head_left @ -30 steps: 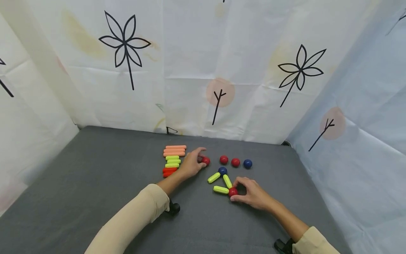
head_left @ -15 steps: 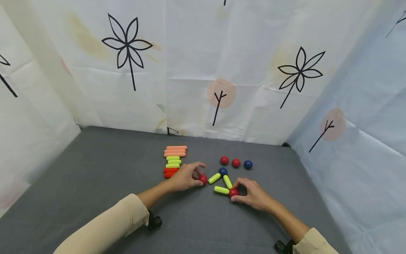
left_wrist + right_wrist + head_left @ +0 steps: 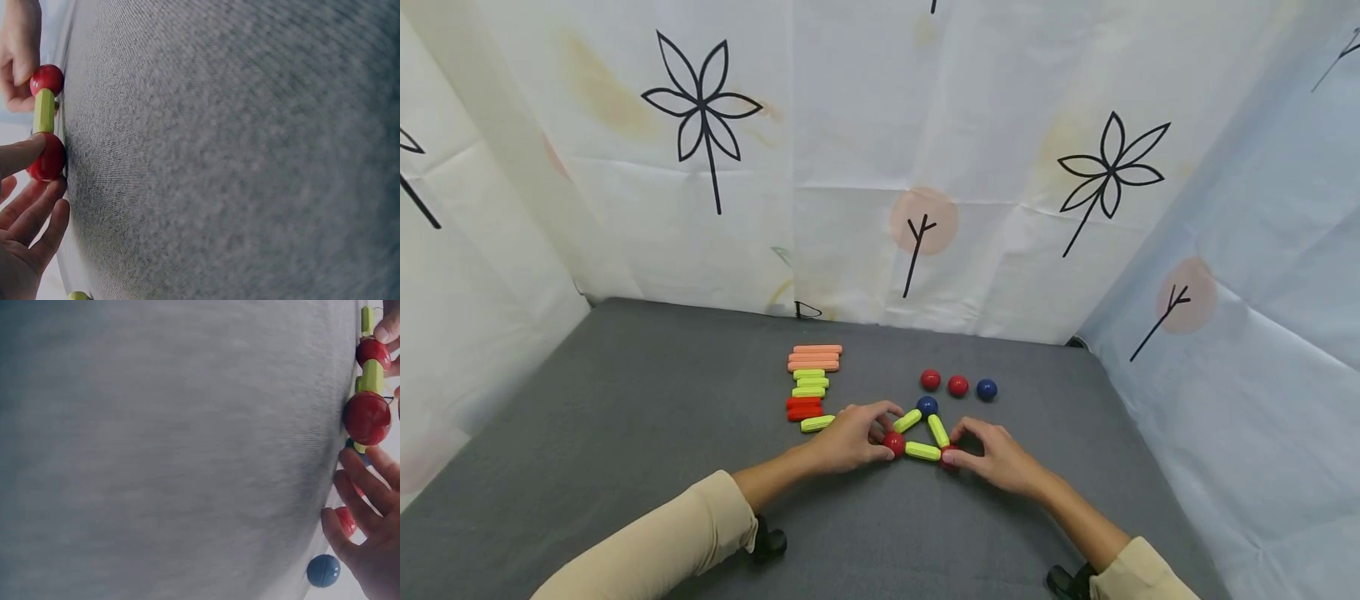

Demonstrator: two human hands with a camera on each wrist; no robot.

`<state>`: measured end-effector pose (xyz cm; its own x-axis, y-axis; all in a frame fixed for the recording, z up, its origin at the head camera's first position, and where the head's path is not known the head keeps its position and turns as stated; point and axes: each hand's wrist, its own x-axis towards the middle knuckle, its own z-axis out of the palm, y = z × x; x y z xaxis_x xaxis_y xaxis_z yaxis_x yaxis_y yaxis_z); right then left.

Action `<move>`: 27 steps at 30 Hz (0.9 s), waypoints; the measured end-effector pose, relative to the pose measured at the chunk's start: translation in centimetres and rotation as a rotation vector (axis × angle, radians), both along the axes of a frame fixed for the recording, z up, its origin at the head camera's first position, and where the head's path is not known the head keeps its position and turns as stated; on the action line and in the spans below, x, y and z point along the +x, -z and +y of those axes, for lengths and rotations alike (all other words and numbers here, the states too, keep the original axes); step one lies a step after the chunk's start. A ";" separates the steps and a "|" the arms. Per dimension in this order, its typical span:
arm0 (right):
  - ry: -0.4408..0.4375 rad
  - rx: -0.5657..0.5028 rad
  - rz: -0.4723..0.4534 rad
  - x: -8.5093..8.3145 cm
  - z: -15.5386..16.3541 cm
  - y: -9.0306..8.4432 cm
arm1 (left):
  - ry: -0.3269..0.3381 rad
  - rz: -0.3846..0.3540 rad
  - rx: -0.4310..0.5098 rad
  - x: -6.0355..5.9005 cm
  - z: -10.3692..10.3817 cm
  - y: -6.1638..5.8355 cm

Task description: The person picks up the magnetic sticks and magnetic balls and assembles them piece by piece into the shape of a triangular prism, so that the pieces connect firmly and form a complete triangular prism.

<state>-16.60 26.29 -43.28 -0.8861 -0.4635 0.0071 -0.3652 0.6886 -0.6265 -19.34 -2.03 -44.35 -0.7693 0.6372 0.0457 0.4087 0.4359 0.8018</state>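
My left hand (image 3: 850, 437) pinches a red ball (image 3: 892, 443) against the near green stick (image 3: 922, 452), my right hand (image 3: 996, 458) grips the ball (image 3: 950, 454) at its three-o'clock end, the blue ball (image 3: 927, 406) capping twelve o'clock.

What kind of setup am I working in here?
Probably a small curtained recording booth: printed fabric sheets wall in a grey cloth-covered table holding only toy sticks and balls.

Stacked sticks (image 3: 811, 382) block left; spare balls (image 3: 957, 385) block behind.
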 end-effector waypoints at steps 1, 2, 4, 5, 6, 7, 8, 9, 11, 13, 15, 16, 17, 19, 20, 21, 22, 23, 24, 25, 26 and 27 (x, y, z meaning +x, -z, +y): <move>0.009 -0.013 -0.001 -0.2 -0.2 -0.1 | -0.001 0.004 0.000 0.0 0.0 0.0; 0.013 -0.028 0.004 -0.5 -0.3 -0.2 | 0.000 0.009 -0.001 0.0 0.0 0.0; 0.019 -0.060 0.006 -1.2 -0.7 -0.4 | -0.002 0.023 -0.005 -0.1 0.0 0.1; 0.020 -0.075 0.002 -1.7 -1.0 -0.5 | -0.002 0.030 -0.007 -0.1 0.0 0.1; 0.028 -0.081 -0.008 -2.1 -1.3 -0.6 | -0.002 0.035 -0.008 -0.2 0.0 0.1; 0.035 -0.082 -0.019 -2.6 -1.6 -0.7 | -0.002 0.041 -0.007 -0.2 0.0 0.1; 0.035 -0.083 -0.022 -3.0 -1.8 -0.8 | -0.003 0.041 -0.005 -0.2 0.0 0.1; 0.039 -0.083 -0.030 -3.4 -2.1 -0.9 | -0.003 0.041 -0.001 -0.2 0.0 0.1; 0.035 -0.066 -0.030 -4.1 -2.7 -0.9 | -0.001 0.040 0.007 -0.1 0.0 0.1; 0.028 -0.047 -0.021 -4.7 -3.0 -0.9 | -0.002 0.039 0.012 -0.1 0.0 0.0; 0.015 -0.038 -0.015 -5.1 -3.2 -0.8 | -0.004 0.042 0.016 0.0 0.1 -0.1; 0.008 -0.030 -0.009 -5.2 -3.3 -0.8 | -0.004 0.043 0.017 0.1 0.1 -0.1; 0.004 -0.024 -0.004 -5.3 -3.2 -0.8 | -0.005 0.042 0.019 0.1 0.1 -0.1; -0.005 -0.008 0.006 -5.4 -3.1 -0.8 | -0.006 0.044 0.019 0.2 0.1 -0.1; -0.009 -0.004 0.009 -5.4 -3.0 -0.8 | -0.007 0.044 0.018 0.2 0.1 -0.1; -0.010 -0.002 0.011 -5.4 -3.0 -0.8 | -0.008 0.044 0.018 0.2 0.1 -0.1; -0.011 -0.001 0.010 -5.4 -2.9 -0.8 | -0.011 0.043 0.017 0.2 0.1 -0.1; -0.015 -0.001 0.011 -5.4 -2.9 -0.8 | -0.013 0.045 0.016 0.2 0.1 -0.1; -0.020 -0.003 0.011 -5.4 -2.8 -0.8 | -0.015 0.048 0.015 0.2 0.0 -0.1; -0.022 -0.007 0.010 -5.5 -2.8 -0.7 | -0.016 0.048 0.014 0.2 0.0 -0.1; -0.019 -0.010 0.006 -5.5 -2.8 -0.7 | -0.017 0.049 0.014 0.1 0.0 -0.1; -0.018 -0.015 0.003 -5.5 -2.8 -0.7 | -0.018 0.051 0.013 0.1 -0.1 -0.1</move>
